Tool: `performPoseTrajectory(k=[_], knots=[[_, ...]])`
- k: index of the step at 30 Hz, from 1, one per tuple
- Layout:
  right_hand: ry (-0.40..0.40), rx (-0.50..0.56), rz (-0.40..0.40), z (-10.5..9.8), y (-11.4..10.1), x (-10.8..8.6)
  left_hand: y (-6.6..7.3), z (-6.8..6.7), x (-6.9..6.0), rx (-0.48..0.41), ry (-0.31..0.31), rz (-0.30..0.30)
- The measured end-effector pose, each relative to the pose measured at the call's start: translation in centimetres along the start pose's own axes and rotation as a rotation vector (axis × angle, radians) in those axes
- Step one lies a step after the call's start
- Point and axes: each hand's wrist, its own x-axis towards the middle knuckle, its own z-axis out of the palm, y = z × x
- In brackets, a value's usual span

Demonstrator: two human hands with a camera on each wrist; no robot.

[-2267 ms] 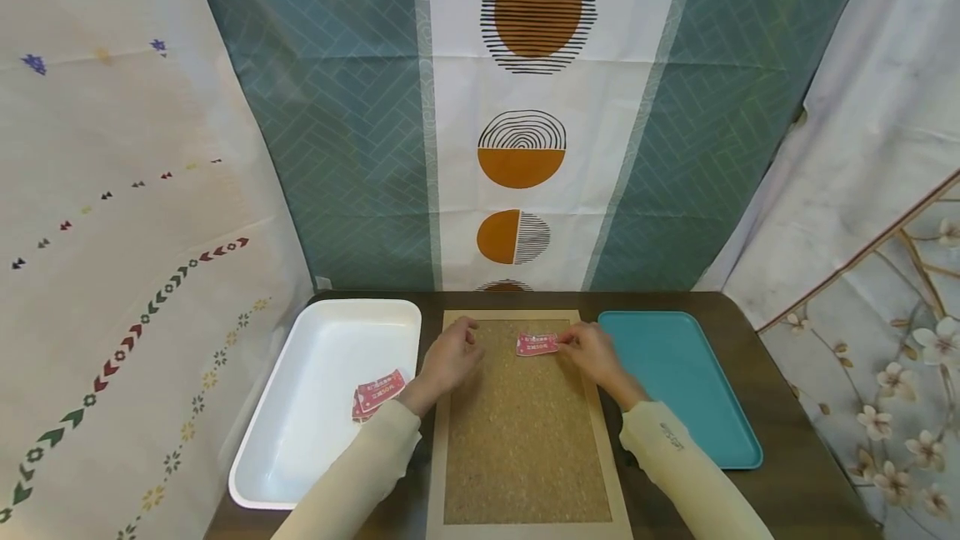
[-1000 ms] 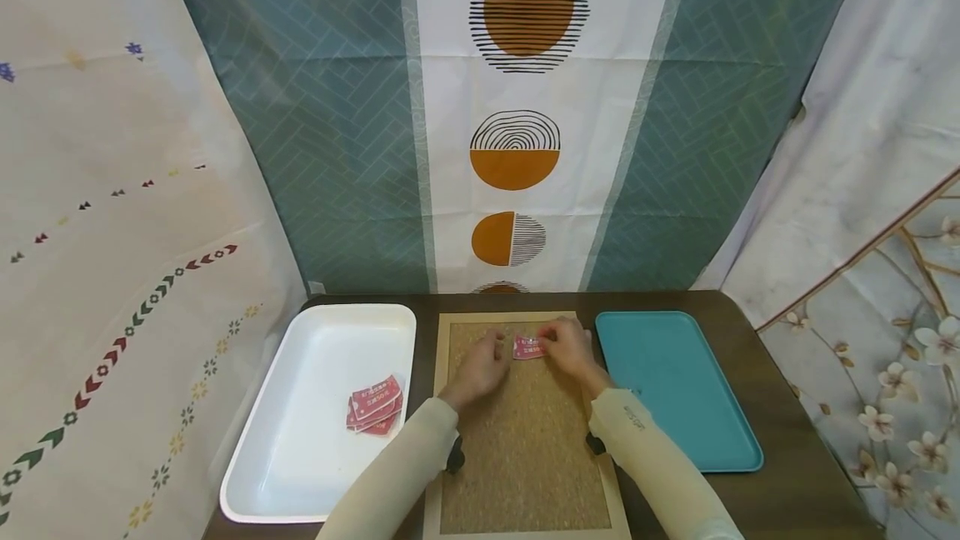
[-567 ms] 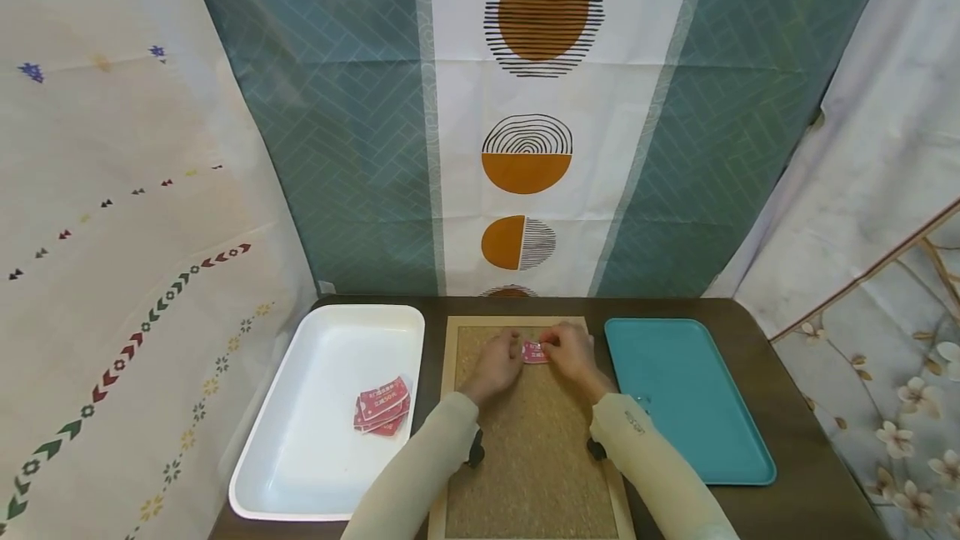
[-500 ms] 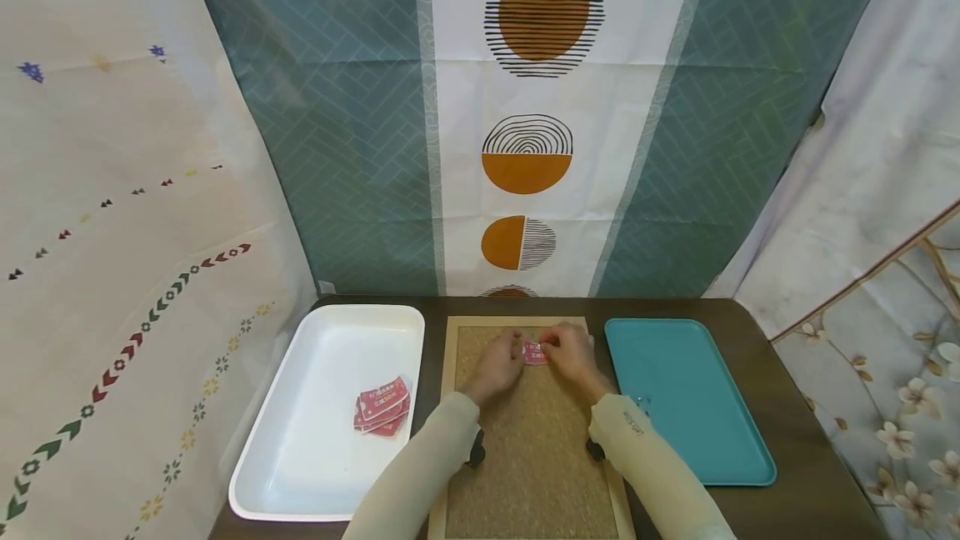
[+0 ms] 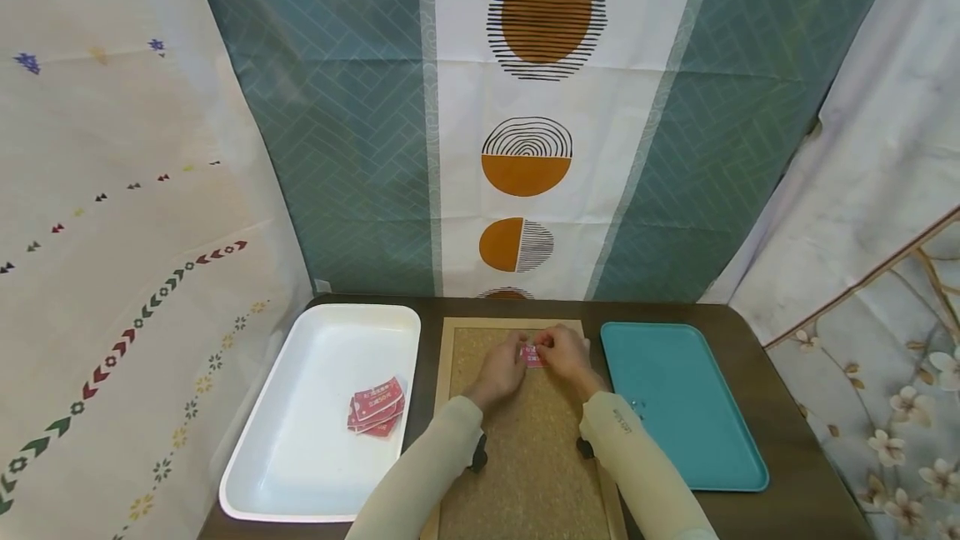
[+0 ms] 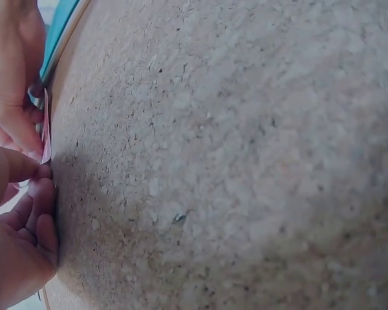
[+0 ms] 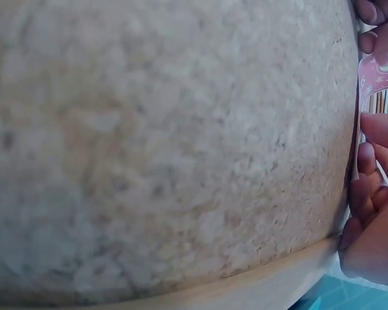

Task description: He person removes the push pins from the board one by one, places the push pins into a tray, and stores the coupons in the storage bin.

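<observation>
A small pink paper coupon [image 5: 533, 356] with white print lies near the top of a cork board [image 5: 525, 473], between both hands. At its left edge, my left hand [image 5: 502, 368] pinches a corner with thumb and finger, the other fingers curled. My right hand [image 5: 566, 354] pinches the coupon toward its right side, covering that end in the head view. Seen in the right wrist view, the coupon [image 7: 375, 76] is bent up from the cork between the two hands. Whether a pin sits under the right fingertips is hidden.
On the left stands a white tray [image 5: 300, 423] with several matching pink coupons [image 5: 377, 407] piled in it. A teal tray [image 5: 690, 407] lies to the right; small clear bits [image 5: 637, 407] show beside the right sleeve. The board has a light wooden frame [image 5: 446, 365].
My left hand has come right from the board's left side to the coupon's left edge. My right hand has shifted slightly left along the coupon. Over the last half second both hands barely moved.
</observation>
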Motion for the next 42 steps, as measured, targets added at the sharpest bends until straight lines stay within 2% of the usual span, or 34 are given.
performPoseTrajectory(k=[7,14,31,42], knots=[[-0.012,-0.002,0.003,-0.12,-0.18,-0.27,-0.28,0.47,0.07,-0.021,0.021,-0.013],[-0.006,-0.033,-0.005,0.23,-0.01,-0.09,-0.15,0.55,0.1,-0.058,0.011,-0.07],[0.026,-0.01,-0.001,0.7,0.26,-0.17,-0.01,0.67,0.14,-0.027,0.033,-0.09],[0.021,0.024,0.008,0.71,0.5,0.02,-0.09,0.75,0.15,-0.053,0.027,-0.113]])
